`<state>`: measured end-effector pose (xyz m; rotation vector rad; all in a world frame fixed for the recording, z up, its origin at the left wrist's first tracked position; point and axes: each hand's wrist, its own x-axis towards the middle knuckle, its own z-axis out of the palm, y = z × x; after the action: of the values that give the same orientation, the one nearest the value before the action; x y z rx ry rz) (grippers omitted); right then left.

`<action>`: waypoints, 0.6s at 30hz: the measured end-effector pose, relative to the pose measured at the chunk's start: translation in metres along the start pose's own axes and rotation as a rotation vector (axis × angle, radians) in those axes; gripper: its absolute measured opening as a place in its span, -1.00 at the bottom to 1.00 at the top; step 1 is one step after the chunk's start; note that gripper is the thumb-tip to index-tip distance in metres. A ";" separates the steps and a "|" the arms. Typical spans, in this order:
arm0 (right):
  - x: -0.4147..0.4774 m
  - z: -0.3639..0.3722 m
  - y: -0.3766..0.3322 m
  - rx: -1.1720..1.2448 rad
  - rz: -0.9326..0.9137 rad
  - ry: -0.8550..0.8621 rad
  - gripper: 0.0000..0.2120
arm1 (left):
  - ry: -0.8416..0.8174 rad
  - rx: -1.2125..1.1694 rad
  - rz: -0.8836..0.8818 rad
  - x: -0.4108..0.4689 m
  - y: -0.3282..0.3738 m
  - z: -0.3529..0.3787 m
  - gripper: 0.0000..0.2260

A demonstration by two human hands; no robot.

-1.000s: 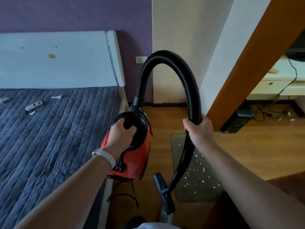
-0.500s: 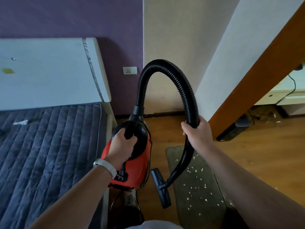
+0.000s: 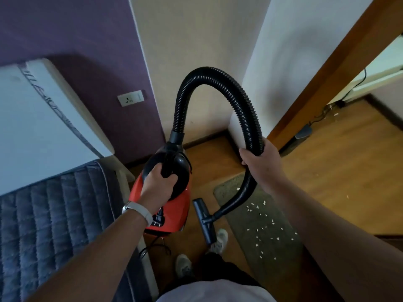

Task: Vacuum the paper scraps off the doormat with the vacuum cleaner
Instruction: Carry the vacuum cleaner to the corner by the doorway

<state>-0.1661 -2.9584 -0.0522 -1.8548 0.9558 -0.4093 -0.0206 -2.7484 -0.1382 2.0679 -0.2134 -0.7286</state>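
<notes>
A: Where's the doormat [image 3: 275,249]?
B: On the wooden floor [image 3: 349,171] at 5 o'clock, paper scraps [image 3: 257,207] scattered over it; bed [image 3: 54,214] at 8.
A: Grips?
B: Left grip [image 3: 158,186] curled round the vacuum cleaner [image 3: 174,212] handle, right grip [image 3: 260,163] round its hose [image 3: 218,71].

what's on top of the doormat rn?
White paper scraps lie scattered across the doormat; the hose crosses over its far corner. The right forearm covers its right side, so anything there is hidden.

purple wall [image 3: 65,25], wood floor [image 3: 340,171] — quilted bed [image 3: 48,225], wall socket [image 3: 130,98]
</notes>
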 end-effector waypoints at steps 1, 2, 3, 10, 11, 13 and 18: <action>0.010 0.001 0.002 0.017 0.006 0.018 -0.81 | -0.012 0.022 0.003 0.012 0.004 0.003 -0.95; 0.017 0.002 0.004 0.034 0.008 0.029 -0.80 | -0.023 0.036 0.008 0.021 0.007 0.005 -0.95; 0.022 0.004 0.006 0.056 0.014 0.032 -0.81 | -0.031 0.045 0.014 0.028 0.011 0.007 -0.94; 0.094 0.003 0.028 0.170 0.090 -0.023 -0.84 | -0.038 0.092 -0.010 0.082 0.041 0.043 -0.95; 0.107 0.003 0.032 0.182 0.093 -0.026 -0.84 | -0.041 0.108 -0.015 0.091 0.045 0.048 -0.96; 0.135 0.003 0.038 0.194 0.120 -0.024 -0.81 | -0.043 0.137 -0.023 0.112 0.053 0.060 -0.98; 0.195 0.015 0.063 0.178 0.171 -0.036 -0.77 | -0.039 0.192 0.001 0.167 0.060 0.086 -0.96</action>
<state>-0.0602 -3.1114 -0.1392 -1.6018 1.0116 -0.3437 0.0731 -2.9129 -0.1950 2.2359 -0.3169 -0.7741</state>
